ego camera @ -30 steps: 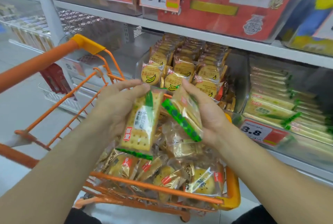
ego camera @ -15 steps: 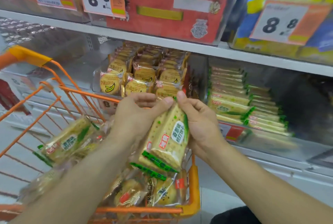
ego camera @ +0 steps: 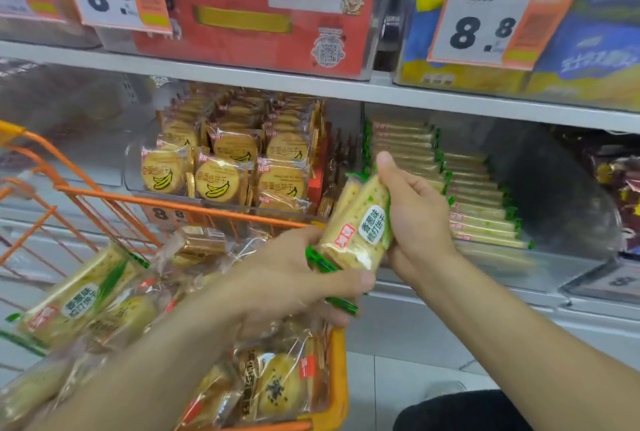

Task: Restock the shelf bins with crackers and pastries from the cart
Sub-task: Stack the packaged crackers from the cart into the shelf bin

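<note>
Two stacked green-trimmed cracker packs [ego camera: 363, 226] stand tilted above the orange cart's [ego camera: 221, 210] right corner. My right hand [ego camera: 412, 219] grips their right side, thumb up at the top. My left hand [ego camera: 298, 278] pinches their green lower end. Behind the packs, a clear shelf bin [ego camera: 568, 195] holds a row of the same crackers [ego camera: 478, 208]. More cracker packs [ego camera: 79, 295] and wrapped pastries [ego camera: 277, 385] lie in the cart.
A clear bin of banana biscuit packs [ego camera: 221, 174] sits left of the cracker bin. The shelf above carries a red box [ego camera: 263, 14] and a blue-yellow box [ego camera: 588, 49] with 8.8 price tags. Dark wrapped sweets [ego camera: 623, 188] fill the far right bin.
Both hands have carried the cracker packs rightward toward the cracker bin, and the view has swung right. A second ago each hand held its own pack; now the packs are stacked together.
</note>
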